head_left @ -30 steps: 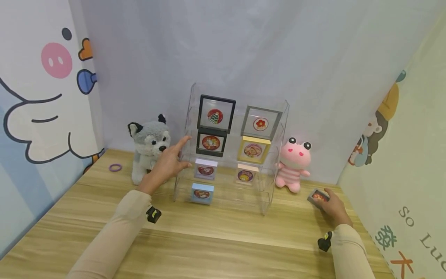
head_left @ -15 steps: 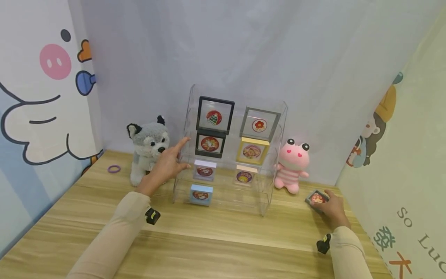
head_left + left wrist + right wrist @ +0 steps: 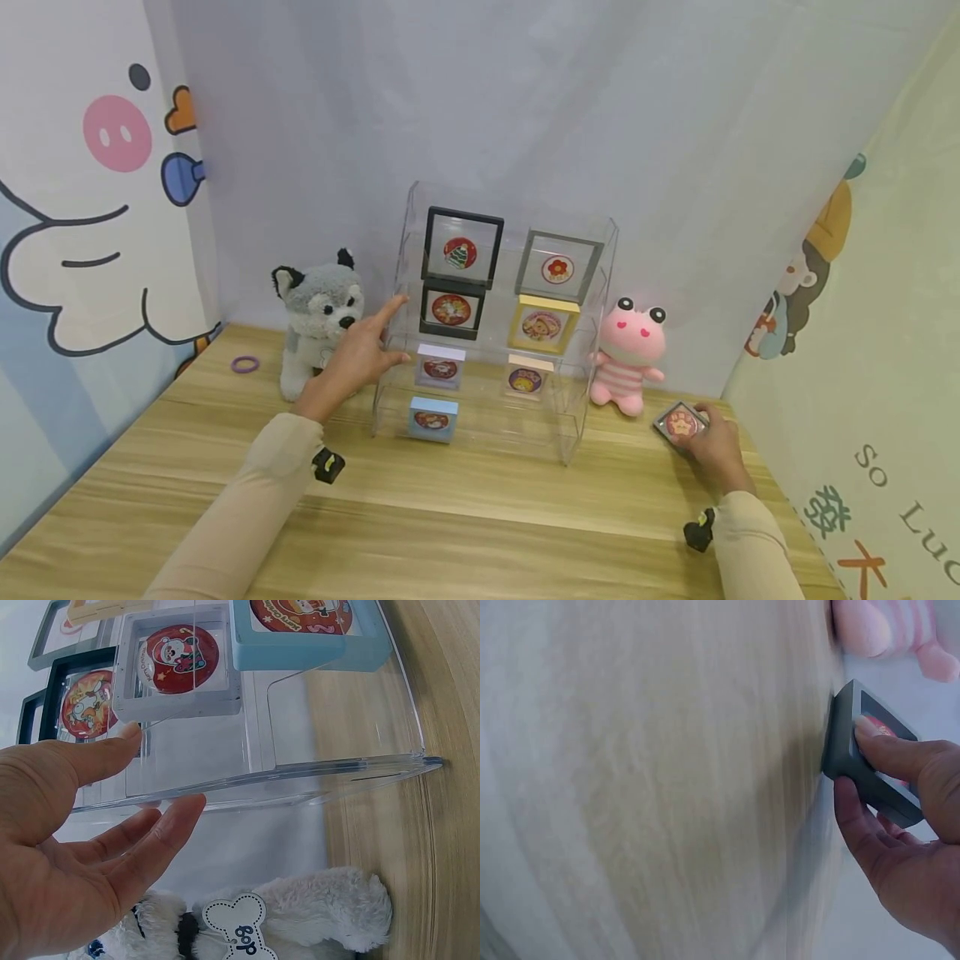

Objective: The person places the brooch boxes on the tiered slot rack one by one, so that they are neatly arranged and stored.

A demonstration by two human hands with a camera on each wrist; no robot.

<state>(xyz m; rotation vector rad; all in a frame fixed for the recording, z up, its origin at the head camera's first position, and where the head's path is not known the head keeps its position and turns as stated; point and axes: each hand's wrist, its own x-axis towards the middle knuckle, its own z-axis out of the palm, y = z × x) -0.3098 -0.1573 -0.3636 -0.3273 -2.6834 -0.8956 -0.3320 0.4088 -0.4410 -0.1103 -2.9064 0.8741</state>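
A clear acrylic display stand stands mid-table with several small framed badges on its tiers. At its left side my left hand grips the side panel, thumb inside and fingers outside, as the left wrist view shows. At the right of the table my right hand pinches a small grey floating display frame with a round red badge in it. In the right wrist view my thumb lies over the front of the grey frame, fingers beneath, and the frame tilts close over the tabletop.
A grey-and-white plush husky sits left of the stand, right behind my left hand. A pink plush toy sits between the stand and my right hand. A purple ring lies far left. Curtains surround the wooden table.
The grey frame in my right hand has turned its face up toward the head camera and shifted slightly left, so its badge shows more. My left hand stays at the stand.
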